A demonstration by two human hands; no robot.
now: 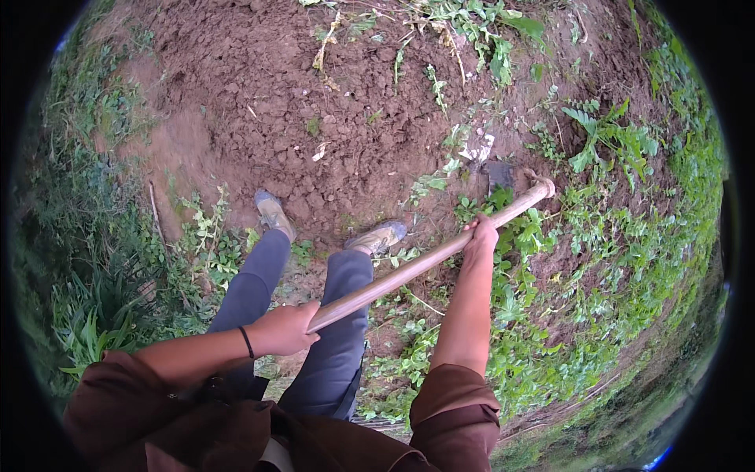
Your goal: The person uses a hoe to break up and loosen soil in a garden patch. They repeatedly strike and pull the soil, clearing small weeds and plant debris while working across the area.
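Both my hands hold a hoe by its long wooden handle, which slants from my waist up to the right. My left hand is wrapped around the butt end, in front of my thighs. Farther up the shaft, my right hand grips it a short way below the head. The dark metal hoe blade is beside green weeds, which partly cover its lower edge. Whether the blade touches the soil cannot be told. Close to the blade lies a whitish scrap.
Broken brown soil spreads ahead of my shoes. Low weeds cover the ground on the right. Uprooted leafy plants lie at the top. A thin stick and strap-leaved plants are on the left.
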